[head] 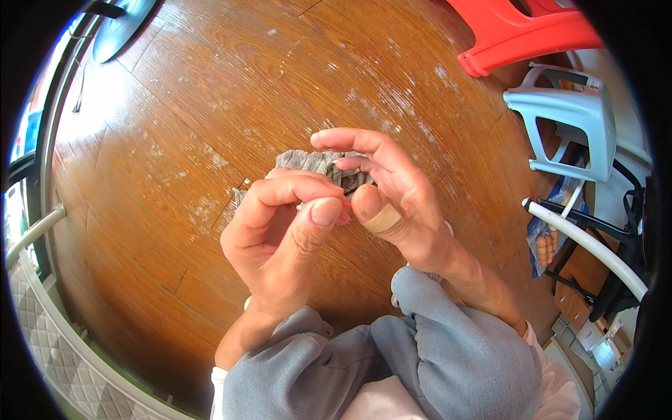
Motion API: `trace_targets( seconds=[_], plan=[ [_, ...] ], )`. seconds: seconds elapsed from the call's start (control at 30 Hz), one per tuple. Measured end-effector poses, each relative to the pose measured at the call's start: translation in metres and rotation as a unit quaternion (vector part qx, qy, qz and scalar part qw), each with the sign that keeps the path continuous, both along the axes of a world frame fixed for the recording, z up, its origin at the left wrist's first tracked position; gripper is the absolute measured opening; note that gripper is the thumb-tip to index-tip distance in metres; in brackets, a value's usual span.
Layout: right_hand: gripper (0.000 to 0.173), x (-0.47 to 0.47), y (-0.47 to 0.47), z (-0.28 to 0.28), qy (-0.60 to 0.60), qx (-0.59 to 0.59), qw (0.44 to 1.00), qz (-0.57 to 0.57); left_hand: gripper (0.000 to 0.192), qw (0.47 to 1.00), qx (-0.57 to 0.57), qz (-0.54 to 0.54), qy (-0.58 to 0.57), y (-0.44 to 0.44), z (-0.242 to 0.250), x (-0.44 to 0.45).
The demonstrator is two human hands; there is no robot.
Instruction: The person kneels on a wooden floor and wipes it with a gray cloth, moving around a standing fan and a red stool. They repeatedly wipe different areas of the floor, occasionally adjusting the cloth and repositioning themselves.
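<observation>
My left hand (pixel 278 231) is raised over the floor, its thumb and forefinger tips brought together. Whether something thin is pinched there I cannot tell; a tiny pale spot shows behind the thumb. Close by on its right, my right hand (pixel 404 199) has its fingers curved and spread from the thumb, with nothing visible between them. An adhesive bandage (pixel 383 219) wraps that thumb. Beyond both hands a crumpled grey cloth (pixel 302 159) lies on the wood-plank floor (pixel 210 121), partly covered by my fingers.
To the right stand a red plastic stool (pixel 525 39) and a light blue plastic stool (pixel 572 107). Nearer are a white metal tube (pixel 588 244) and a bag of eggs (pixel 546 247). At left are a round stand base (pixel 123 31) and a quilted panel (pixel 58 346).
</observation>
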State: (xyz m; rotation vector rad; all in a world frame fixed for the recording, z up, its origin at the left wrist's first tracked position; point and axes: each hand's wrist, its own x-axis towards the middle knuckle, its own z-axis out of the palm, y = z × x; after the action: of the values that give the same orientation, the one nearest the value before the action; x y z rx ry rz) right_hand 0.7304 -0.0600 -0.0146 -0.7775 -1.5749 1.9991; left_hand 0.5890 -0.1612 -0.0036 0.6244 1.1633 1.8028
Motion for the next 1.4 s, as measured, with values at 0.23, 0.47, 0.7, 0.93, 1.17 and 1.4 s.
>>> trace_targets(
  seconds=[0.23,0.47,0.7,0.93,1.17,1.4],
  plan=[
    [0.083,0.001,0.003,0.006,-0.015,-0.025,1.0,0.005,0.012,0.999,-0.015,0.007,-0.034,0.0,-0.002,-0.004],
    [0.082,0.003,0.007,0.011,-0.026,-0.015,0.999,-0.018,0.013,0.998,-0.02,0.015,-0.054,0.0,0.0,-0.006],
    [0.079,0.004,0.008,0.01,-0.025,-0.003,1.0,-0.012,0.012,0.996,-0.018,0.013,-0.082,0.001,0.0,-0.007],
    [0.062,0.01,0.013,0.0,-0.004,0.006,0.998,-0.061,0.011,0.928,-0.177,0.0,0.328,-0.016,-0.051,-0.025],
    [0.052,0.017,0.016,-0.01,-0.022,-0.014,0.998,-0.057,0.018,0.668,-0.158,-0.089,0.722,-0.039,-0.132,-0.01],
    [0.032,0.013,0.007,-0.009,-0.012,0.018,0.995,-0.093,0.043,0.692,-0.213,-0.091,0.684,-0.04,-0.119,0.003]
  ],
)
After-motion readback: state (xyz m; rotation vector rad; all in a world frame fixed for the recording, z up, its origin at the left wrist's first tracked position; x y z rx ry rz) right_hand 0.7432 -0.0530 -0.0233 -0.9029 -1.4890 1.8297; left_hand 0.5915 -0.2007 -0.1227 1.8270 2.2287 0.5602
